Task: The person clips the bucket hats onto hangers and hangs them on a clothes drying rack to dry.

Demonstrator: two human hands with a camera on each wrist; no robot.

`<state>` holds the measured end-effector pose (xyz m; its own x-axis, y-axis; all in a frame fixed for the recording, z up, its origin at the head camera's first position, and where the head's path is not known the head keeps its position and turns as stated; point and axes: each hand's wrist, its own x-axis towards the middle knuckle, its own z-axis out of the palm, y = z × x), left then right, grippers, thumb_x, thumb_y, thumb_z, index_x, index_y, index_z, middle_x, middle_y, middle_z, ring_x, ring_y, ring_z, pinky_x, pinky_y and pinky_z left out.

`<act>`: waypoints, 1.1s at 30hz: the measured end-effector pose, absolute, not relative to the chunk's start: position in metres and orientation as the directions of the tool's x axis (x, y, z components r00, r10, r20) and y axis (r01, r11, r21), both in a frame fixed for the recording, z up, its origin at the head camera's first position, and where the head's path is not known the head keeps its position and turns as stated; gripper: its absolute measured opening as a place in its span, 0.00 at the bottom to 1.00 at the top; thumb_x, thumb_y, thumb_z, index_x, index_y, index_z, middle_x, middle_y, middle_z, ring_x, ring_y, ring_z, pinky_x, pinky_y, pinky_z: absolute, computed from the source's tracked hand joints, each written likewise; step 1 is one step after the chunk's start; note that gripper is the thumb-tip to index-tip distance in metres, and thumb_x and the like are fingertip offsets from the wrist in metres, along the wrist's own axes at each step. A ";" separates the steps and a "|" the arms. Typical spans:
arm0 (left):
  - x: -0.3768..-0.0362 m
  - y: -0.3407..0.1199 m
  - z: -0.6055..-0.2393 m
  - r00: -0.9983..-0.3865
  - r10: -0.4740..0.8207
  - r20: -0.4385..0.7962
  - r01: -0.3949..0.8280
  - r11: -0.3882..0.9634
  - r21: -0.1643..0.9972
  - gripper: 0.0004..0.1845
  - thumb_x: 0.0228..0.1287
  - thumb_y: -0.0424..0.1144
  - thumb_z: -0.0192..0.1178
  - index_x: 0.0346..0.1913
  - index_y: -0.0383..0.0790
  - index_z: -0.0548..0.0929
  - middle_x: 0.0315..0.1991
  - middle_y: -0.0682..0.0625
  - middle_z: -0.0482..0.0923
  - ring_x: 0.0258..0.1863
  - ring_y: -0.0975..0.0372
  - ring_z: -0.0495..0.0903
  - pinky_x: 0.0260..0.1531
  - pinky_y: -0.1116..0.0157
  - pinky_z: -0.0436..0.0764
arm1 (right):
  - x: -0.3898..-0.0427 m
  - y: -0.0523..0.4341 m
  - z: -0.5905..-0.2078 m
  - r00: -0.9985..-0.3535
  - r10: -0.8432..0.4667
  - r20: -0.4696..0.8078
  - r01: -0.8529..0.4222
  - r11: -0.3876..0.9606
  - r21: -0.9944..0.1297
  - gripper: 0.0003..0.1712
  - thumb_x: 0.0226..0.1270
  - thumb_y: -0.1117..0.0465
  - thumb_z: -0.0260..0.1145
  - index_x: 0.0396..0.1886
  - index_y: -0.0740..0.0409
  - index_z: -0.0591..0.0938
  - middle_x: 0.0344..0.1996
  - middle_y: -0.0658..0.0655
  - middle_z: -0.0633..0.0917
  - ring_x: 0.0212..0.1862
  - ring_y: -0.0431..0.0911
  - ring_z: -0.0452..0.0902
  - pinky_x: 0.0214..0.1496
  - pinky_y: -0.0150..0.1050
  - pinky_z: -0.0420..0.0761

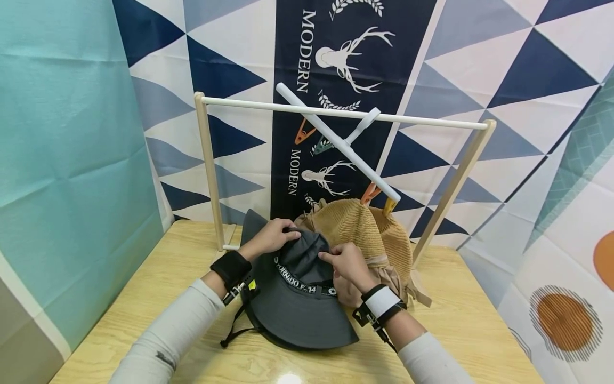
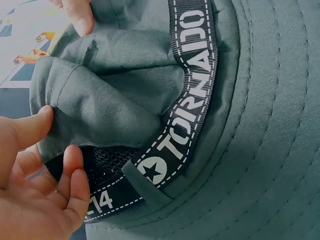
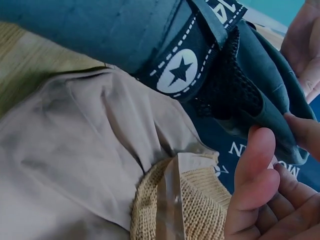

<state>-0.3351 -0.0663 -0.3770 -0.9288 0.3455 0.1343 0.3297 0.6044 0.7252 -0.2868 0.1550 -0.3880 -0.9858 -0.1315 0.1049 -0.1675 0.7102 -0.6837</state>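
Gray hat (image 1: 299, 298) on table (image 1: 144, 298), at 6 o'clock from white rack (image 1: 336, 114). Left hand (image 1: 271, 237) pinches hat top at 10 o'clock. Right hand (image 1: 347, 264) pinches it at 2 o'clock. Straw hat (image 1: 355, 226) just behind. Best to lift both sides evenly, keep brim flat, don't squash top.

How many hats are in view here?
2: a grey bucket hat on the table, held by both hands; a tan straw hat right behind it. Others could be hidden beneath.
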 end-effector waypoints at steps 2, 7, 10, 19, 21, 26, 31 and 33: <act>-0.336 -0.066 -0.375 -0.928 0.347 0.138 0.333 0.605 0.723 0.08 0.70 0.41 0.59 0.36 0.39 0.81 0.38 0.47 0.80 0.33 0.61 0.75 0.35 0.66 0.71 | -0.287 0.156 -0.386 -0.985 -0.130 0.113 -0.172 0.709 -0.684 0.25 0.63 0.49 0.70 0.11 0.54 0.75 0.10 0.61 0.78 0.11 0.43 0.73 0.24 0.35 0.72; -0.337 -0.066 -0.369 -0.926 0.351 0.140 0.335 0.588 0.736 0.09 0.70 0.41 0.59 0.39 0.39 0.82 0.37 0.48 0.80 0.32 0.61 0.74 0.35 0.67 0.71 | -0.288 0.156 -0.379 -0.986 -0.105 0.126 -0.162 0.730 -0.664 0.21 0.61 0.48 0.71 0.15 0.55 0.79 0.13 0.64 0.81 0.13 0.47 0.77 0.25 0.35 0.72; -0.338 -0.067 -0.366 -0.924 0.355 0.146 0.341 0.586 0.735 0.09 0.70 0.42 0.58 0.39 0.39 0.83 0.34 0.49 0.77 0.30 0.62 0.72 0.33 0.67 0.70 | -0.290 0.156 -0.373 -0.982 -0.107 0.156 -0.183 0.740 -0.647 0.20 0.60 0.49 0.72 0.16 0.55 0.80 0.09 0.58 0.79 0.14 0.47 0.77 0.24 0.35 0.72; -0.340 -0.066 -0.360 -0.928 0.339 0.155 0.339 0.593 0.730 0.10 0.71 0.42 0.58 0.44 0.39 0.84 0.41 0.46 0.81 0.35 0.60 0.74 0.38 0.65 0.71 | -0.297 0.157 -0.360 -0.972 -0.120 0.200 -0.221 0.749 -0.625 0.20 0.59 0.47 0.72 0.16 0.54 0.81 0.06 0.46 0.72 0.13 0.40 0.70 0.23 0.34 0.69; -0.340 -0.065 -0.359 -0.928 0.335 0.165 0.343 0.591 0.730 0.10 0.71 0.42 0.58 0.44 0.39 0.84 0.42 0.45 0.81 0.36 0.59 0.75 0.39 0.65 0.72 | -0.298 0.158 -0.358 -0.973 -0.121 0.198 -0.220 0.753 -0.620 0.19 0.60 0.47 0.72 0.19 0.55 0.83 0.05 0.46 0.73 0.12 0.40 0.71 0.23 0.34 0.70; -0.341 -0.066 -0.359 -0.926 0.323 0.196 0.358 0.581 0.731 0.10 0.70 0.41 0.59 0.43 0.38 0.84 0.42 0.45 0.82 0.36 0.59 0.76 0.39 0.64 0.73 | -0.299 0.158 -0.356 -0.971 -0.123 0.203 -0.224 0.763 -0.607 0.22 0.61 0.46 0.71 0.16 0.56 0.81 0.05 0.45 0.72 0.12 0.39 0.70 0.22 0.33 0.69; -0.343 -0.066 -0.358 -0.924 0.309 0.224 0.370 0.577 0.729 0.10 0.70 0.41 0.59 0.43 0.38 0.84 0.44 0.44 0.83 0.39 0.57 0.78 0.42 0.62 0.74 | -0.299 0.155 -0.354 -0.967 -0.123 0.223 -0.237 0.756 -0.611 0.25 0.61 0.46 0.71 0.12 0.53 0.75 0.06 0.45 0.71 0.12 0.39 0.68 0.21 0.33 0.66; -0.343 -0.066 -0.358 -0.923 0.306 0.234 0.375 0.576 0.726 0.10 0.70 0.41 0.59 0.44 0.38 0.84 0.45 0.44 0.83 0.40 0.57 0.78 0.43 0.62 0.75 | -0.300 0.154 -0.354 -0.966 -0.126 0.227 -0.242 0.750 -0.615 0.25 0.61 0.46 0.70 0.11 0.52 0.74 0.06 0.45 0.70 0.12 0.39 0.67 0.20 0.32 0.64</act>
